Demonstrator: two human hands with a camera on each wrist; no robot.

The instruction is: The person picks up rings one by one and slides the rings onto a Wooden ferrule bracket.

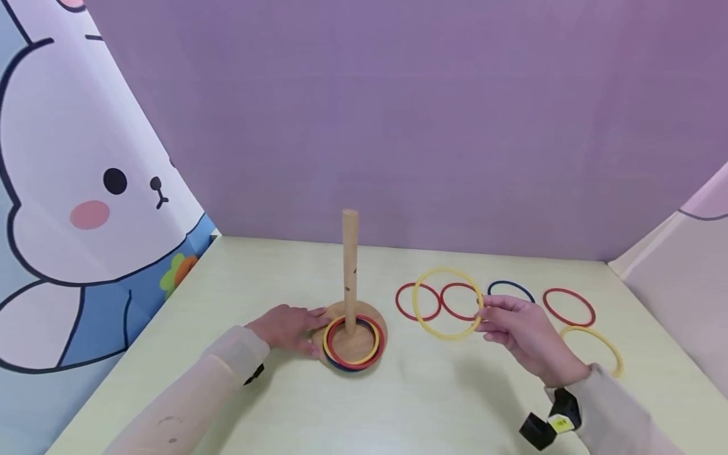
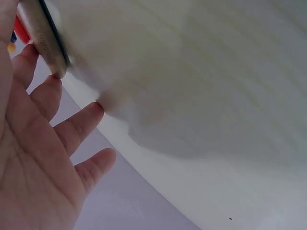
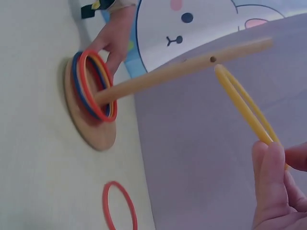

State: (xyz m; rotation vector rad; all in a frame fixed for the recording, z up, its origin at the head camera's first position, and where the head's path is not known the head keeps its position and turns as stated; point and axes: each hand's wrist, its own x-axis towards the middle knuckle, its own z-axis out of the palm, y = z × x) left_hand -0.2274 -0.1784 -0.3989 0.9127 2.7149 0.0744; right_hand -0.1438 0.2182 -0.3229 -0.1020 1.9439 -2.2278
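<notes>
A wooden peg [image 1: 350, 272] stands upright on a round wooden base [image 1: 380, 313]. Red, yellow and blue rings lie stacked around the peg's foot, the red ring [image 3: 82, 72] on top. My left hand [image 1: 288, 327] is at the base's left side. In the left wrist view its fingertips [image 2: 56, 82] touch the base's edge, with the fingers spread. My right hand [image 1: 526, 335] pinches a yellow ring [image 1: 447, 337] by its right side, between thumb and fingers. That ring is held up above the table, to the right of the peg and apart from it.
Behind the held ring, two red rings [image 1: 398, 303] lie side by side on the pale table [image 1: 364, 417]. Farther right are a blue ring [image 1: 512, 283], another red ring [image 1: 593, 309] and a second yellow ring [image 1: 618, 360]. A purple backdrop [image 1: 398, 126] rises behind the table.
</notes>
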